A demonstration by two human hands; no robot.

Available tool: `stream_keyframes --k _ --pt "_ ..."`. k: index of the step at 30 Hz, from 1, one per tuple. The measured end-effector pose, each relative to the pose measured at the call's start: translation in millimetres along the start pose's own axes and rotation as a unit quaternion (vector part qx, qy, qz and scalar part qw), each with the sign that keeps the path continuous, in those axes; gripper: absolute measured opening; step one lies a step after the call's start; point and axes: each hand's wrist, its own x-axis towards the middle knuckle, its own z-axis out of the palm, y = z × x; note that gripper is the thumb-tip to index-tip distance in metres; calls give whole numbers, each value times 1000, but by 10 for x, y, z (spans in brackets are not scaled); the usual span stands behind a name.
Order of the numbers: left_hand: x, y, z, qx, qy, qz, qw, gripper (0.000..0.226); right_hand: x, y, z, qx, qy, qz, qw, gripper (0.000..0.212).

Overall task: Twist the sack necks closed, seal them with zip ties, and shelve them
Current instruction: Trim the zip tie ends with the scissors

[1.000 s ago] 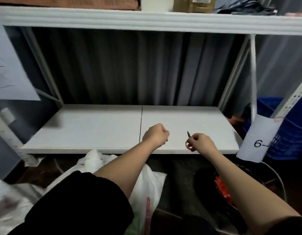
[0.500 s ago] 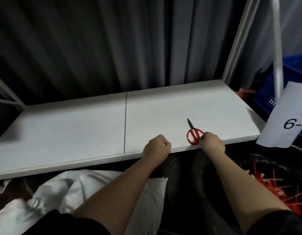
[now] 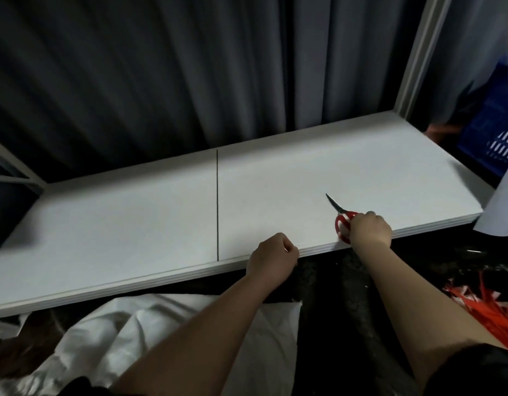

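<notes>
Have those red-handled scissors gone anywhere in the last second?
Yes. The red-handled scissors were held above the white shelf board's front edge; now they lie flat on it near that edge, the right hand on their handles.

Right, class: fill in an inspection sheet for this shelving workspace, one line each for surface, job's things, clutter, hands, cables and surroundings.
Surface: white shelf board, two panels meeting at a dark seam.
Job's things: red-handled scissors lying on the shelf near its front edge, blades pointing away; white sack below the shelf; red zip ties heaped at lower right.
Clutter: nothing seen on the shelf besides the scissors.
Hands: right hand on the scissors' handles; left hand curled at the shelf's front edge, apparently holding nothing.
Cables: nothing seen.
Surroundings: grey curtain behind; white rack upright; blue crate at right; paper label, partly cut off.
</notes>
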Motion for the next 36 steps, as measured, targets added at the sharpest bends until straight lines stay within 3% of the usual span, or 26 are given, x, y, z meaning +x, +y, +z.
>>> stream_keyframes --k 6,10,15,24,28,32,36 --pt "-227 146 -235 -13 -1 8 1000 10 -223 63 -118 50 -50 2 998 48" --pt "-591 275 -549 -49 13 21 998 9 -588 53 -432 107 -112 9 988 71" --pt "-1276 375 -1080 -99 50 37 993 10 -1303 -208 -930 181 -175 -97 963 42" --pt "-2882 -263 -1780 -248 153 43 956 17 -2880 -941 -1561 191 -140 -233 943 39" --pt "-3275 -720 -1771 -318 213 -3 924 21 -3468 -1187 -1569 245 -151 -274 918 7" --pt "-3521 -1164 -1634 -319 223 -95 916 16 -3957 -1363 -1424 299 -191 -287 890 21" --pt "-3595 -1374 -1395 -395 144 -184 889 27 -4269 -1472 -1231 303 -208 -328 870 29"
